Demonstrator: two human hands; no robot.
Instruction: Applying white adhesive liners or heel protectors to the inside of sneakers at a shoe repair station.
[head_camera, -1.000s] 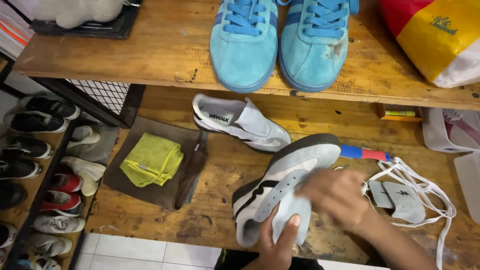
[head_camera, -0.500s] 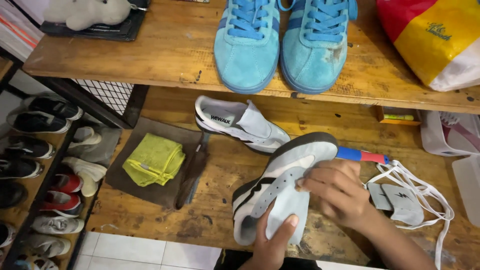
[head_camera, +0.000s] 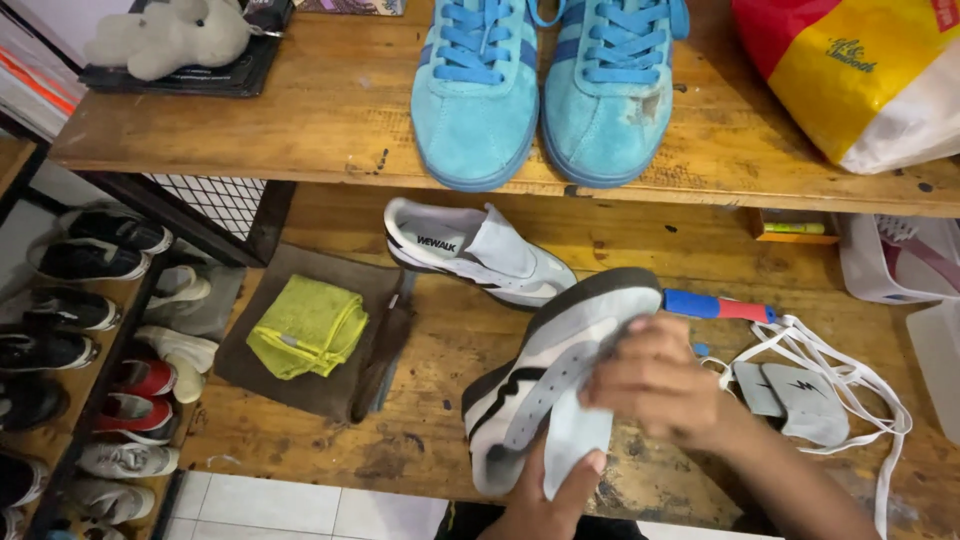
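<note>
I hold a white sneaker with black trim (head_camera: 545, 370) over the lower wooden bench (head_camera: 440, 330), toe pointing away to the upper right. My left hand (head_camera: 550, 500) grips it from below at the heel end, thumb on the pale tongue. My right hand (head_camera: 665, 385) is closed over the sneaker's top at the tongue and lace area. Its mate, a second white sneaker (head_camera: 475, 250), lies on its side farther back on the bench. Loose white laces (head_camera: 860, 385) and two grey insoles (head_camera: 800, 400) lie to the right.
A pair of blue suede sneakers (head_camera: 545, 85) stands on the upper wooden shelf (head_camera: 250, 120), next to a red, yellow and white bag (head_camera: 860, 70). A yellow cloth (head_camera: 305, 325) rests on a brown towel. A blue-and-red handled tool (head_camera: 715, 305) lies behind the held shoe. A shoe rack (head_camera: 80, 330) stands left.
The held sneaker and both hands have stayed almost in place; my right hand's fingers have shifted slightly over the tongue. The view has drifted a little.
</note>
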